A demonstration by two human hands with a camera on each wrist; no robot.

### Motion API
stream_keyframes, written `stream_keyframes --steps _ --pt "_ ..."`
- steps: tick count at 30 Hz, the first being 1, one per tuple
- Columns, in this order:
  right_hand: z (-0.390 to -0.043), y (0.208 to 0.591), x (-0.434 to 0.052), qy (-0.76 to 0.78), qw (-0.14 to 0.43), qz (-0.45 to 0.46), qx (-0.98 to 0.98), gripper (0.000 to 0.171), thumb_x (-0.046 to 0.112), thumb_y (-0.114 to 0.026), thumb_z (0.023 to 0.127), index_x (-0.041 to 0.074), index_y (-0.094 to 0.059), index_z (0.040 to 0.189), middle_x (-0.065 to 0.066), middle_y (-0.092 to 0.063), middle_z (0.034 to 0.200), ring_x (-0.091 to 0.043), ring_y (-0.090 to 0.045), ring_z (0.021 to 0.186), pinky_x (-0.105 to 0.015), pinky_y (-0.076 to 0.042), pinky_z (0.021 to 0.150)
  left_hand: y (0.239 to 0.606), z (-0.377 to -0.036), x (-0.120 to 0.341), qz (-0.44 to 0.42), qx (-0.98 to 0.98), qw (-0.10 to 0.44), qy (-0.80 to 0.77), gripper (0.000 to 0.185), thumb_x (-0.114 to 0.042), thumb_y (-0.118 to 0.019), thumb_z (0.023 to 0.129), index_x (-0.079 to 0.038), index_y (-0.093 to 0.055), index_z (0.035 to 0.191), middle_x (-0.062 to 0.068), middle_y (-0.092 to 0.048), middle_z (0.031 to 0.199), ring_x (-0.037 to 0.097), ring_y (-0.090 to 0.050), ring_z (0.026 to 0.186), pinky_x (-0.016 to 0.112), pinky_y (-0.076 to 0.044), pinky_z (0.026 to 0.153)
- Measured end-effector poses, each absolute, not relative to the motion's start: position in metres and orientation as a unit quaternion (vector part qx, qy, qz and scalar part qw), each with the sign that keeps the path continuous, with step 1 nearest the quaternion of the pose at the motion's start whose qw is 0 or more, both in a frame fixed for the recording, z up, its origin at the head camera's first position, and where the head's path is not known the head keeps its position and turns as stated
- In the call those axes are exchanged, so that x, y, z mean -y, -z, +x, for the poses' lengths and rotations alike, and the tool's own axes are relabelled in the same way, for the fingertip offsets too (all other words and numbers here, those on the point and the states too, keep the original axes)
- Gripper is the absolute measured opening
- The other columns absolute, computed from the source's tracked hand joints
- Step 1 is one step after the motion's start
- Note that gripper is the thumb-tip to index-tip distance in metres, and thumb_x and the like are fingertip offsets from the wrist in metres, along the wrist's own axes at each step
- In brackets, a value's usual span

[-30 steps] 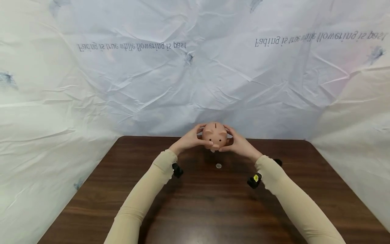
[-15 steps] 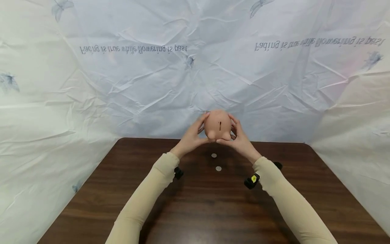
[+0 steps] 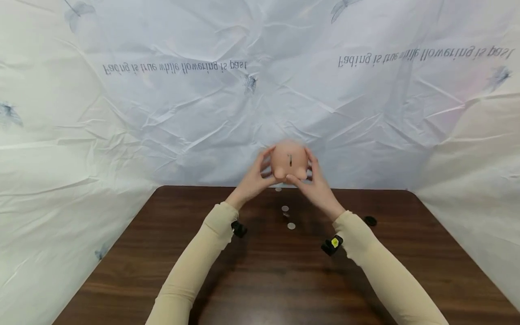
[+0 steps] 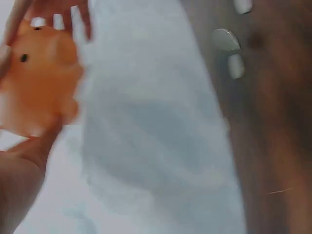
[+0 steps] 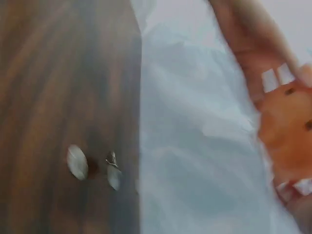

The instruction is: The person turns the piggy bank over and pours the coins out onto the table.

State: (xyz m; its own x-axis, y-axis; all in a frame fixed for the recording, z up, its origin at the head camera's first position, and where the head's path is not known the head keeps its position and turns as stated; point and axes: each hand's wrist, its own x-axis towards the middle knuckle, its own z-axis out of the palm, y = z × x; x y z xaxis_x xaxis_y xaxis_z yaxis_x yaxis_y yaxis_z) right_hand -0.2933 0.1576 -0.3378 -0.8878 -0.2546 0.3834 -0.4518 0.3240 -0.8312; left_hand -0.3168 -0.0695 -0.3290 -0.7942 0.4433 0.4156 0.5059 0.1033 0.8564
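A pink piggy bank is held up over the far edge of the table, its slotted top turned to the head camera and its ears low. My left hand grips its left side, fingers around the flank and thumb low near an ear. On the other side my right hand holds it the same way. Under it, a coin lies on the table with another coin farther back. Between them a small blurred coin shows. The left wrist view shows the bank's eyes.
The dark wooden table ends at a wrinkled white cloth hung behind and at both sides. A round black piece lies beyond my right wrist. A pale coin shows by the far edge.
Both hands have raised the piggy bank and tipped it so its face is hidden from the head view. Only one coin showed on the table before; several show now.
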Motion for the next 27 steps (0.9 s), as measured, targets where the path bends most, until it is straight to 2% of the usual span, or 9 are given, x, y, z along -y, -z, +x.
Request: stream_keyframes --steps 3,9,11,13,17,19,21,23,27 --pt "-0.299 0.332 -0.157 -0.549 0.117 0.238 0.792 0.091 0.036 -0.068 0.098 0.032 -0.004 0.163 -0.008 -0.012 0.166 -0.038 -0.035 0.142 -0.057 -0.047 0.099 0.323 -0.321 0.068 -0.324 0.738 0.048 0.59 0.088 -0.017 -0.076 0.093 -0.028 -0.021 0.161 0.0 -0.023 0.164 0.028 -0.04 0.143 0.042 -0.047 0.108" --pt "-0.3 0.355 -0.154 -0.496 -0.072 0.129 0.855 0.091 0.06 -0.046 0.102 0.01 -0.002 0.163 -0.028 -0.027 0.158 -0.043 -0.055 0.12 -0.056 -0.051 0.093 0.355 -0.327 0.069 -0.161 0.785 -0.137 0.583 0.092 -0.047 -0.076 0.089 -0.015 -0.026 0.159 0.016 -0.041 0.151 0.029 -0.062 0.117 0.048 -0.055 0.096" --pt "-0.295 0.363 -0.152 -0.468 -0.082 0.125 0.871 0.092 0.064 -0.042 0.101 0.009 -0.001 0.163 -0.028 -0.025 0.159 -0.043 -0.051 0.127 -0.058 -0.048 0.098 0.363 -0.324 0.072 -0.156 0.8 -0.148 0.56 0.092 -0.052 -0.074 0.089 -0.016 -0.026 0.159 0.016 -0.043 0.149 0.029 -0.063 0.114 0.047 -0.056 0.094" --pt "-0.29 0.366 -0.148 -0.465 -0.025 0.147 0.873 0.091 0.063 -0.045 0.101 0.015 -0.001 0.164 -0.027 -0.027 0.159 -0.043 -0.052 0.128 -0.057 -0.049 0.098 0.364 -0.321 0.075 -0.191 0.796 -0.105 0.565 0.087 -0.045 -0.075 0.091 -0.02 -0.026 0.159 0.012 -0.041 0.152 0.027 -0.06 0.121 0.043 -0.057 0.093" --pt "-0.291 0.359 -0.145 -0.493 0.175 0.27 0.808 0.09 0.04 -0.066 0.099 0.023 -0.006 0.164 -0.02 -0.025 0.161 -0.04 -0.045 0.134 -0.056 -0.048 0.098 0.349 -0.319 0.08 -0.327 0.737 0.032 0.59 0.09 -0.013 -0.076 0.092 -0.027 -0.02 0.161 0.003 -0.023 0.164 0.028 -0.038 0.144 0.042 -0.046 0.109" --pt "-0.296 0.354 -0.146 -0.484 0.248 0.323 0.775 0.094 0.03 -0.074 0.095 0.018 -0.01 0.163 -0.018 -0.023 0.161 -0.038 -0.04 0.136 -0.054 -0.046 0.099 0.342 -0.323 0.08 -0.373 0.706 0.05 0.599 0.096 -0.003 -0.074 0.091 -0.029 -0.015 0.162 -0.001 -0.012 0.167 0.028 -0.028 0.15 0.043 -0.038 0.115" --pt "-0.301 0.351 -0.147 -0.464 0.278 0.318 0.779 0.092 0.03 -0.075 0.094 0.01 -0.016 0.161 -0.02 -0.029 0.158 -0.036 -0.041 0.134 -0.051 -0.045 0.098 0.34 -0.329 0.079 -0.373 0.703 0.028 0.604 0.094 -0.004 -0.073 0.093 -0.029 -0.014 0.162 0.001 -0.015 0.167 0.028 -0.032 0.148 0.044 -0.039 0.114" --pt "-0.304 0.352 -0.147 -0.452 0.235 0.263 0.819 0.084 0.042 -0.068 0.098 0.003 -0.023 0.158 -0.023 -0.042 0.149 -0.034 -0.053 0.122 -0.048 -0.051 0.09 0.345 -0.336 0.078 -0.323 0.734 -0.014 0.597 0.082 -0.019 -0.071 0.097 -0.025 -0.02 0.161 0.006 -0.029 0.162 0.026 -0.046 0.139 0.043 -0.047 0.107" --pt "-0.303 0.359 -0.145 -0.445 0.045 0.142 0.883 0.086 0.068 -0.043 0.099 0.0 -0.037 0.151 -0.024 -0.066 0.112 -0.04 -0.067 0.084 -0.052 -0.058 0.073 0.361 -0.341 0.077 -0.183 0.801 -0.103 0.56 0.073 -0.059 -0.06 0.096 -0.017 -0.042 0.153 0.013 -0.058 0.136 0.026 -0.067 0.105 0.045 -0.058 0.088"
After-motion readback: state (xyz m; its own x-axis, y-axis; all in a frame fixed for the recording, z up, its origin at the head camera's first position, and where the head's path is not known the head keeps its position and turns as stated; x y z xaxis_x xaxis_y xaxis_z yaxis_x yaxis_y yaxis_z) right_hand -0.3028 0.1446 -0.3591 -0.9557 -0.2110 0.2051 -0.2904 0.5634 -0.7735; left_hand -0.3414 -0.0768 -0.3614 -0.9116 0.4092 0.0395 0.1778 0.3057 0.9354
